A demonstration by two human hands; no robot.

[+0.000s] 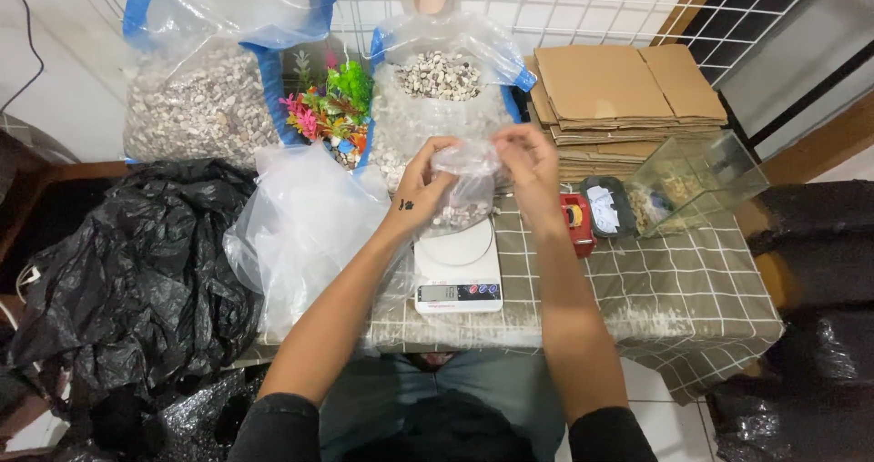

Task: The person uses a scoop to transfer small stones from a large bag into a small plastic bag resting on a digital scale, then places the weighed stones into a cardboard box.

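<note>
Above scale (458,264), hands (473,175) on pebble bag (466,196)

1. The left hand (421,186) and the right hand (528,166) pinch the top of a small clear plastic bag of pebbles (462,198).
2. The bag hangs over a white digital kitchen scale (457,271) on a grey checked tablecloth (674,280).
3. A large clear sack of pale pebbles (437,107) stands just behind the hands.

A single head-worn camera looks steeply down and forward from close above the near edge of the grey checked-cloth counter (692,280), taking in both forearms, the far edge and the white wire grid (583,7) beyond.
</note>
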